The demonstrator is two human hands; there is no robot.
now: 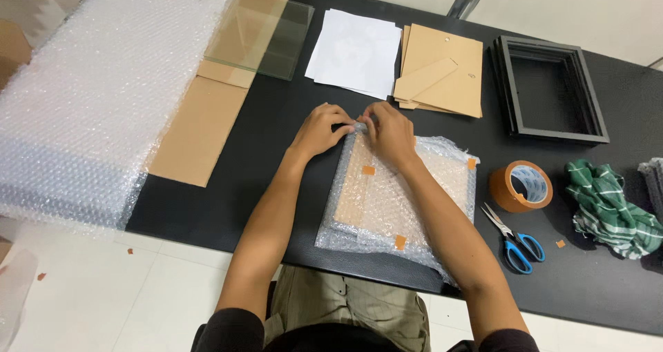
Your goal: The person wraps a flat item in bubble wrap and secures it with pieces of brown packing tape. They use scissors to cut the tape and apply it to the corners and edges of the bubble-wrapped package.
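Both hands meet at the far edge of a flat bubble-wrapped parcel [394, 197] lying at the centre of the black table [276, 138]. The left hand [319, 130] has its fingers curled together onto the wrap's top edge, and the right hand [391, 132] presses down beside it with fingertips pinched on the same fold; whether a strip of tape sits under them is hard to tell, since the fingers cover the spot. To do this well, it seems best to keep the fold taut and flat with one hand while the other smooths outward, so the wrap lies snug against the brown board inside. Small orange-brown tape tabs [369, 170] already show on the parcel. At three o'clock from the parcel stands a brown tape roll [521, 186], with blue-handled scissors [512, 238] just below it at four o'clock and a green-and-white cloth [608, 207] farther right. At twelve o'clock lies a stack of white sheets [356, 52]; at one o'clock, tan backing boards [442, 72]; at two o'clock, stacked black frames [549, 90]. At eleven o'clock rest clear glass panes [266, 38] on a brown cardboard strip [200, 124], and at ten o'clock a broad sheet of bubble wrap [90, 96].
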